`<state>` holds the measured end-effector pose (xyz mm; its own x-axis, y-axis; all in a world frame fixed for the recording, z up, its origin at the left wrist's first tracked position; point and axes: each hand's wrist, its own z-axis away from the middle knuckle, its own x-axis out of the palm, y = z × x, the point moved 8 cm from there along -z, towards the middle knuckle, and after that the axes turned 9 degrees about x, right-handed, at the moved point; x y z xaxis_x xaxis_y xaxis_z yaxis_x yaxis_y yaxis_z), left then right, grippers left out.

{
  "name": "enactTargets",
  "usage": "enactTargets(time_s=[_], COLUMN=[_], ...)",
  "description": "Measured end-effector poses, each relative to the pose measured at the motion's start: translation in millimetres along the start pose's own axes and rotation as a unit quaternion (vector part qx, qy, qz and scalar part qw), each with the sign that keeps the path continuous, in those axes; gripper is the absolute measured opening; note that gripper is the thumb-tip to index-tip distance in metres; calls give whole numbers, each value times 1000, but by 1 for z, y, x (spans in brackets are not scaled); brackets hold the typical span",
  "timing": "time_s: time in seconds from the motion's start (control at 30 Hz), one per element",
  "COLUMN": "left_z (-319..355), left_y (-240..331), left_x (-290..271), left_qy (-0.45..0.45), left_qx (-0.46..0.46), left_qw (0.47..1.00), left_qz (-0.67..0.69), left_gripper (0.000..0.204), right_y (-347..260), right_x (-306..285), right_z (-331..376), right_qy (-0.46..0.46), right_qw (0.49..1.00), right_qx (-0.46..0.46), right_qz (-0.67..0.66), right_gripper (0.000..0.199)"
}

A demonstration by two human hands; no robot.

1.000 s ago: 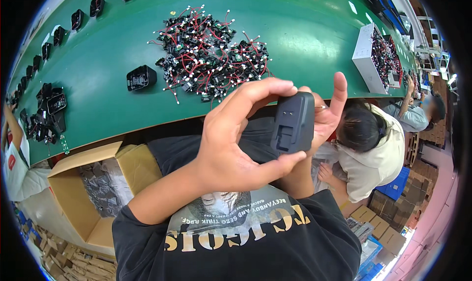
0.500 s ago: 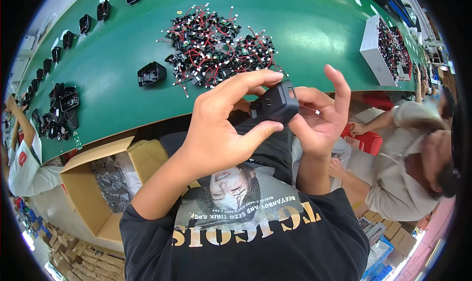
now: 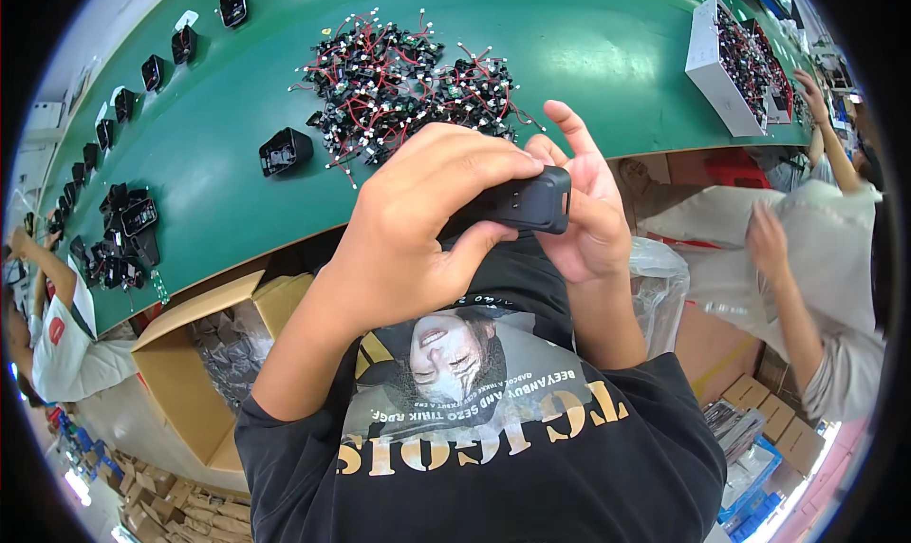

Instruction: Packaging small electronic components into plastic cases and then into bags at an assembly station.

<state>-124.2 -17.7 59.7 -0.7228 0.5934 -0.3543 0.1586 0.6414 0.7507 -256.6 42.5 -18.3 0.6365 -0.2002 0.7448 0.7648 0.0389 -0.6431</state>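
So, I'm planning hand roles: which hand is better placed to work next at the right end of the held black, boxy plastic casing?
Probably the right hand: its fingers are close at that end of the casing, while the left hand grips its body between thumb and fingers.

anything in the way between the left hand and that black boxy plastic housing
Nothing visible: the left hand holds the black boxy plastic housing directly, fingers above and thumb below. The right hand is at the housing's right end; whether its hidden fingertips hold anything there can't be told.
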Motion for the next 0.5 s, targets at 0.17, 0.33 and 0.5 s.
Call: enactTargets(time_s=[0.17, 0.33, 0.5], left_z=[-6, -14, -17], left_y=[-2, 0, -1], left_x=[5, 10, 19], left_qy=[-14, -12, 15], left_qx=[-16, -59, -122], left_qw=[1000, 998, 991], left_qz=[0, -18, -50], left_gripper=[46, 44, 50], right_y=[2, 0, -9], right_x=[-4, -13, -16], right_z=[-2, -5, -7], right_qy=[4, 18, 36], right_qw=[1000, 1000, 998], right_qx=[16, 3, -56], right_qz=[-4, -11, -9], right_gripper=[82, 83, 83])
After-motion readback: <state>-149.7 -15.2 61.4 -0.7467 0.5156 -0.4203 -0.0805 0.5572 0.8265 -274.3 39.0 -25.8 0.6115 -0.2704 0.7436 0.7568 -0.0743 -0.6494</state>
